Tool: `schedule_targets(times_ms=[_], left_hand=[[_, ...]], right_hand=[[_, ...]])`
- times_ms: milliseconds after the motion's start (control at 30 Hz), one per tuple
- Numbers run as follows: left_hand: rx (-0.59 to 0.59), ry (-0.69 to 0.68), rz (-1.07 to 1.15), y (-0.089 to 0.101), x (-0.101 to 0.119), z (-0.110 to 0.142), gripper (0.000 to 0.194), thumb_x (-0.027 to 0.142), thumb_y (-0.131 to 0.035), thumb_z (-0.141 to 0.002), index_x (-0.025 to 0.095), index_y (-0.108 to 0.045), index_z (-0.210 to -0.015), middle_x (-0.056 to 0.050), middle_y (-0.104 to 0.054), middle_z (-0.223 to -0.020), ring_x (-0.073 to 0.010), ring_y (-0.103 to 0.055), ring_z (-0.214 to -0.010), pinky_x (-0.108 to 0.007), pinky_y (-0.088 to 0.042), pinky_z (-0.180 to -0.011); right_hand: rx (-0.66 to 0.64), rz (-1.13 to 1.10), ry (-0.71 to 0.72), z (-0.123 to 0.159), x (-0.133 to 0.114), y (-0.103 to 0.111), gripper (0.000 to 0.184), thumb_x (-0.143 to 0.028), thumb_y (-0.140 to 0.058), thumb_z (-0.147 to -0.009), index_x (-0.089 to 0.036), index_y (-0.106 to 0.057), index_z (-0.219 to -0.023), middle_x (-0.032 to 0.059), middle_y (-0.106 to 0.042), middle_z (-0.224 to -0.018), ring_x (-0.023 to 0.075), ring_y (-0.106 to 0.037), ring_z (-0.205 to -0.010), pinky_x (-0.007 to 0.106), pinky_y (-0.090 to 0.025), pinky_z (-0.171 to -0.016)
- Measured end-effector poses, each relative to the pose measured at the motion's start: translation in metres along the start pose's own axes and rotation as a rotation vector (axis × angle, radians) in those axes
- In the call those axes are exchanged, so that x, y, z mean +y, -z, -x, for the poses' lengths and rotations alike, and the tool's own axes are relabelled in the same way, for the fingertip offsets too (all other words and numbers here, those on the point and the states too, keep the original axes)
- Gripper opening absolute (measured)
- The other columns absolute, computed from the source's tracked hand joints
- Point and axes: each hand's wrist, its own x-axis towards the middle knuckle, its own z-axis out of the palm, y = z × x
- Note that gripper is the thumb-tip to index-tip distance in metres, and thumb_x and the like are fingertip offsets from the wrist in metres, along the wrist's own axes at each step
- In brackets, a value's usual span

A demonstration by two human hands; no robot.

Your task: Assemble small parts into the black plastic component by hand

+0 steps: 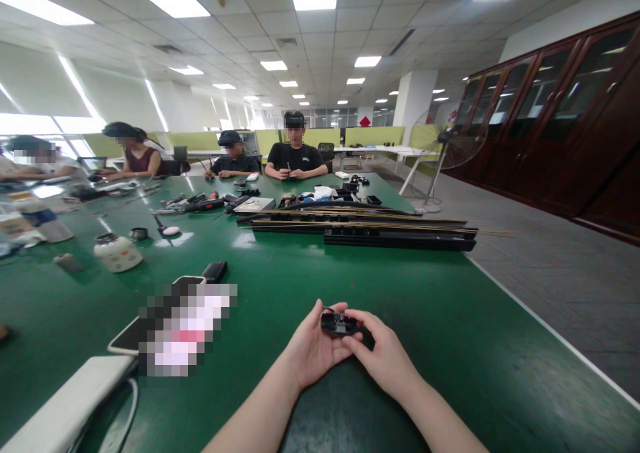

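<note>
A small black open plastic housing [340, 324], with electronic parts showing inside and a dark wire along its top edge, is held above the green table. My left hand [315, 346] cradles it from the left, palm up, with the thumb raised beside its end and the fingers behind and beneath. My right hand [380, 350] pinches the right end between thumb and fingers. Some fingertips of both hands are hidden behind the housing. Something dark shows between the fingers of my right hand; I cannot tell whether it is a part or shadow.
Long black rails with thin brass-coloured rods [370, 226] lie across the table [280, 266] ahead. To the left are a phone [155, 316], a white box-like device [75, 400] with a cable, and a pale jar [117, 253]. Several people sit beyond; a fan [443, 146] stands right.
</note>
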Motion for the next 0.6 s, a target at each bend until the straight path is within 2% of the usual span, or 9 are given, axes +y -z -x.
schedule_targets(times_ms=[600], left_hand=[[0.001, -0.002, -0.005, -0.0006, 0.004, 0.0029, 0.038, 0.041, -0.042, -0.081, 0.015, -0.055, -0.106, -0.012, -0.065, -0.094, -0.0256, -0.063, -0.081, -0.034, -0.039, -0.078]], right_hand=[[0.01, 0.053, 0.038, 0.0014, -0.0016, -0.0002, 0.035, -0.021, -0.061, -0.069, -0.029, -0.059, -0.103, 0.0025, -0.062, -0.106, 0.0224, -0.054, -0.101, 0.038, -0.04, -0.092]])
